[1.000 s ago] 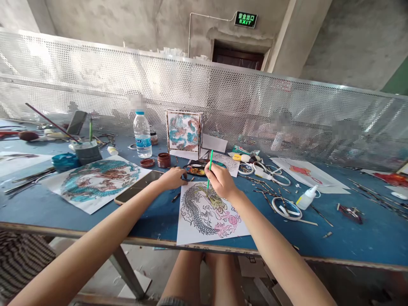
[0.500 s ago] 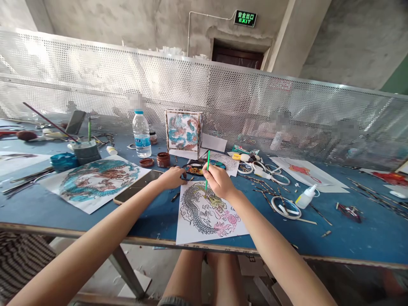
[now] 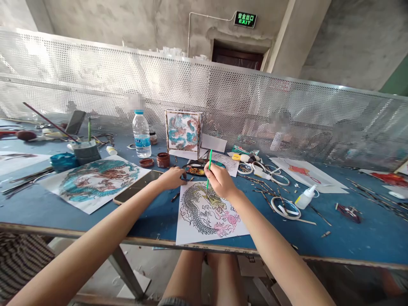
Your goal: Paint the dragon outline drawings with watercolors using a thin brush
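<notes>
A dragon drawing on white paper lies before me, partly coloured yellow at the head and pink at the lower right. My right hand is closed around a green paintbrush, its tip touching the paper close to the dragon's head. With fingers stretched out and slightly bent, my left hand rests on the table by the drawing's upper left corner. I cannot tell whether its fingertips press on the paper. Just beyond both hands sits a paint palette with yellow and red paint, partly hidden by my right hand.
Left of me lie a phone and a blue-brown dragon painting. Behind stand a water bottle, a brown paint jar and a framed picture. Tape rolls, twigs and a glue bottle lie to the right.
My right hand and the brush have shifted slightly to the right, and the brush tip is a little farther right on the drawing. My left hand stays in place.
</notes>
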The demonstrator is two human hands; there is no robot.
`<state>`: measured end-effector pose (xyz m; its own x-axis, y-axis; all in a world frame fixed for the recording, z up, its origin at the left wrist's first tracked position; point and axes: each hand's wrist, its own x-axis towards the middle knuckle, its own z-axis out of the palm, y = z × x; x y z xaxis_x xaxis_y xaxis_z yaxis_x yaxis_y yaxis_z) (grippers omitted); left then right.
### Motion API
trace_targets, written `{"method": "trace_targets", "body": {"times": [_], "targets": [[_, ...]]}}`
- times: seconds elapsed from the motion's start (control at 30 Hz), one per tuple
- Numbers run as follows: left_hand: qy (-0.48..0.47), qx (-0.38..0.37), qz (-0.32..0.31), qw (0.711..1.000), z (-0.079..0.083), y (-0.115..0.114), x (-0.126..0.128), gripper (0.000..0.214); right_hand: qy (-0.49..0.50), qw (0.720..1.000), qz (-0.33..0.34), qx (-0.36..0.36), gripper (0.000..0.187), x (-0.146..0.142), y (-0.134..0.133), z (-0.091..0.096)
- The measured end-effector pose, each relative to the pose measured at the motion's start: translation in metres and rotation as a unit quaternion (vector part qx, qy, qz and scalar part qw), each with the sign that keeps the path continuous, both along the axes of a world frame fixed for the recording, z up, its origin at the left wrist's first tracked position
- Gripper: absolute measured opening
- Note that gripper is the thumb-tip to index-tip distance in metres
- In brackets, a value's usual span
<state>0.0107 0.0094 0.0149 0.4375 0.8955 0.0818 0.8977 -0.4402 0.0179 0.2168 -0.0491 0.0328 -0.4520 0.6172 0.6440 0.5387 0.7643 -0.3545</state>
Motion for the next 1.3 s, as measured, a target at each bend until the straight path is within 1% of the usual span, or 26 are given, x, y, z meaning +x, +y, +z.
{"method": "trace_targets", "body": {"times": [0.6,0.77,0.87,1.3], "targets": [[-0.007,0.0,0.001,1.0,-0.0014,0.0009,-0.0011,0.032,-0.014,1.0,-0.007,-0.006,0.026,0.0003,-0.0012,0.0011],[0.0,-0.001,0.001,1.0,0.0,-0.0003,-0.0005,0.033,-0.002,0.999,-0.03,0.021,0.026,0.0023,-0.0006,0.002],[0.001,-0.007,-0.002,1.0,0.0003,0.0002,-0.0007,0.035,-0.01,0.999,-0.043,0.03,0.026,0.0022,0.0013,0.001],[0.002,-0.007,0.002,1.0,-0.0028,0.0037,-0.002,0.033,-0.037,0.998,-0.046,0.008,0.027,0.0001,0.0043,-0.0023]]}}
